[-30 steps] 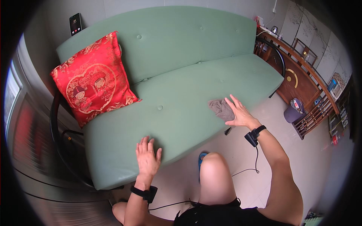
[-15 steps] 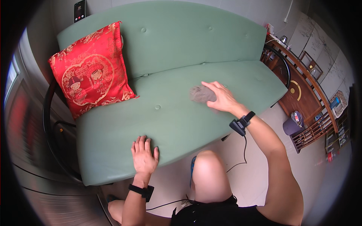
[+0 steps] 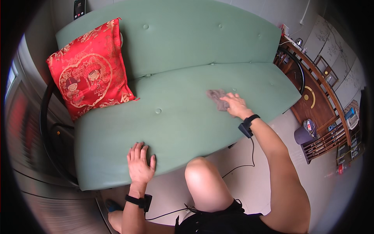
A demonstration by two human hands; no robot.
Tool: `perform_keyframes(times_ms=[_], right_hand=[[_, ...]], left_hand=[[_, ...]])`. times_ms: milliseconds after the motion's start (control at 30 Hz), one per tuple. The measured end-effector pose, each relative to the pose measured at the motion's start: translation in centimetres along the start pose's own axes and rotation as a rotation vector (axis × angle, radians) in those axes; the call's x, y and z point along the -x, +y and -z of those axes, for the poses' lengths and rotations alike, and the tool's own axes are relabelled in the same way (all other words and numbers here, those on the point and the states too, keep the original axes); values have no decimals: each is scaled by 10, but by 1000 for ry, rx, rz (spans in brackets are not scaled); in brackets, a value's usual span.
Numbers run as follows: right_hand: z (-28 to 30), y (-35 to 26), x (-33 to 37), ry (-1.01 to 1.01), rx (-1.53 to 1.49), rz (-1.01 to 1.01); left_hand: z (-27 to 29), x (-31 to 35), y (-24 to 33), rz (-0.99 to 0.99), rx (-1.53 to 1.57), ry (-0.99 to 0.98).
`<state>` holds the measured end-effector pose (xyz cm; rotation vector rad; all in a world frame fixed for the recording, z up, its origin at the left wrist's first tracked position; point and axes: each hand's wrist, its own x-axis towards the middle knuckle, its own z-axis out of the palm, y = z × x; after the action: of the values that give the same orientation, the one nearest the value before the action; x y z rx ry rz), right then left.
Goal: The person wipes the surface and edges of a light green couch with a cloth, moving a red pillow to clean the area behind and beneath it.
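A crumpled grey-brown cloth [image 3: 219,100] lies against the seat of the green sofa [image 3: 187,113], right of the middle. My right hand [image 3: 236,105] grips its near right side, with the fingers curled down over it. Part of the cloth under my palm is hidden. Near the front edge of the seat, my left hand [image 3: 140,163] rests flat, fingers stretched out and holding nothing. Both wrists wear black straps with small dark boxes.
A red patterned cushion [image 3: 91,70] leans on the sofa's left end, beside a black curved armrest [image 3: 46,117]. A phone [image 3: 79,8] stands behind the backrest. Dark cables run across the floor below the seat. At right are a purple bin [image 3: 304,134] and wooden furniture [image 3: 311,99].
My right hand has shifted slightly right, and the cloth has gone from bunched up to flatter on the seat. My left hand stays on the seat while the whole view shifts a little.
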<state>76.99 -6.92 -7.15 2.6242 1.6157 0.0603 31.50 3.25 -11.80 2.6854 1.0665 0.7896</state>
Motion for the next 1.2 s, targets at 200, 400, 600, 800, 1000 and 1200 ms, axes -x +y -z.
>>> perform_keyframes(times_ms=[200,400,600,800,1000,1200], right_hand=[[-7,127,70,-135,88,-452],[15,163,95,-62,-165,-736],[46,28,32,319,-305,49],[4,-114,-35,29,-28,429],[1,-124,-64,-141,-151,260],[-5,-76,-46,-18,-177,306]], left_hand=[[-2,1,1,0,25,14],[-1,3,-1,12,-1,40],[-3,2,3,-8,-47,46],[-5,0,6,5,-47,23],[-7,3,3,0,-63,14],[-9,5,-2,4,-50,24]])
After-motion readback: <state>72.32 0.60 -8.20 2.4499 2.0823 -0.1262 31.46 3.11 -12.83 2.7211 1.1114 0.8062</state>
